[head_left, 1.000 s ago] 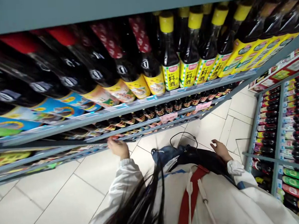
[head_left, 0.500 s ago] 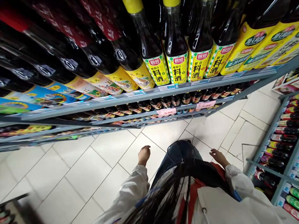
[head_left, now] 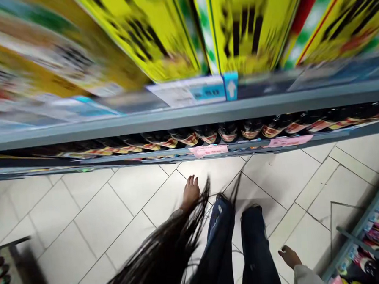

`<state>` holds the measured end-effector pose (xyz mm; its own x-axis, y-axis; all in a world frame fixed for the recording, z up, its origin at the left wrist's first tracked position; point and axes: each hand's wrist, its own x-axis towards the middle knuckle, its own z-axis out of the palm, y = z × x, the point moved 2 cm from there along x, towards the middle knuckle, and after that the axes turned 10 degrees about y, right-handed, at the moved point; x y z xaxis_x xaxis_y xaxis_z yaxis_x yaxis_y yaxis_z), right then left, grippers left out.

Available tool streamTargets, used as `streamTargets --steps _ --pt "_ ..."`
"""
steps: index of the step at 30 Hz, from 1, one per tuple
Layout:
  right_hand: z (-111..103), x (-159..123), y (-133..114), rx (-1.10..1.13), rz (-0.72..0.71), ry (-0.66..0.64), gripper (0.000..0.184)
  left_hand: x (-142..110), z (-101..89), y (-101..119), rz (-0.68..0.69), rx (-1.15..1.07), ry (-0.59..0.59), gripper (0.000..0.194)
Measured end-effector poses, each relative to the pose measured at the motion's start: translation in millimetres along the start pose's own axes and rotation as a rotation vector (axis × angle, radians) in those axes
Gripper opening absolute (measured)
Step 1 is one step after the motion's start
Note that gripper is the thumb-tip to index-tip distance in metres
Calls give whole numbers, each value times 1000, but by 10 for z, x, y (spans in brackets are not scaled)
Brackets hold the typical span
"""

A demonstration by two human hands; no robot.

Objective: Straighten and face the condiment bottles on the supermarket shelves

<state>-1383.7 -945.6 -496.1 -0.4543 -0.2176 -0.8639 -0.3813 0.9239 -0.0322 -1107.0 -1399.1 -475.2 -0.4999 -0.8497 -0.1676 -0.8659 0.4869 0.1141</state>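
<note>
My left hand (head_left: 191, 192) hangs over the floor, below and in front of the shelf. Its fingers are stretched and slightly apart, with nothing in them. Long dark hair (head_left: 169, 244) hangs across that forearm. Lower right, my right hand (head_left: 290, 256) dangles loosely by my leg, its fingers partly bent and nothing held. Close above stand bottles with yellow labels (head_left: 244, 33), blurred and cut off by the top edge. A price tag (head_left: 193, 92) sits on the shelf edge (head_left: 188, 116) beneath them. Neither hand touches a bottle.
A lower shelf holds a row of dark bottles (head_left: 229, 132) with pink tags (head_left: 209, 150). Another bottle rack (head_left: 363, 251) stands at the right, and more goods (head_left: 1, 274) are at the lower left. Light tiles (head_left: 100, 210) cover the floor; my jeans (head_left: 255, 244) show below.
My view has come much nearer the yellow-labelled bottles. The left hand has left the lower shelf area and hangs over the floor. My right hand sits lower in view.
</note>
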Motion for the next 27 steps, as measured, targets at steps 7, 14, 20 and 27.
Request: streamTargets --steps 7,14,20,27 --pt "-679 2232 -1163 121 -163 644 48 975 1152 521 33 -8 169 84" --pt "-1684 3544 -1955 179 -498 1348 85 1442 1896 628 9 14 313 92" --pt "-1728 4009 -2007 71 -712 1746 85 1565 2223 520 30 -33 596 73" --pt "-1740 4218 -2061 118 -736 1829 95 1807 2422 428 -95 -96 860 54"
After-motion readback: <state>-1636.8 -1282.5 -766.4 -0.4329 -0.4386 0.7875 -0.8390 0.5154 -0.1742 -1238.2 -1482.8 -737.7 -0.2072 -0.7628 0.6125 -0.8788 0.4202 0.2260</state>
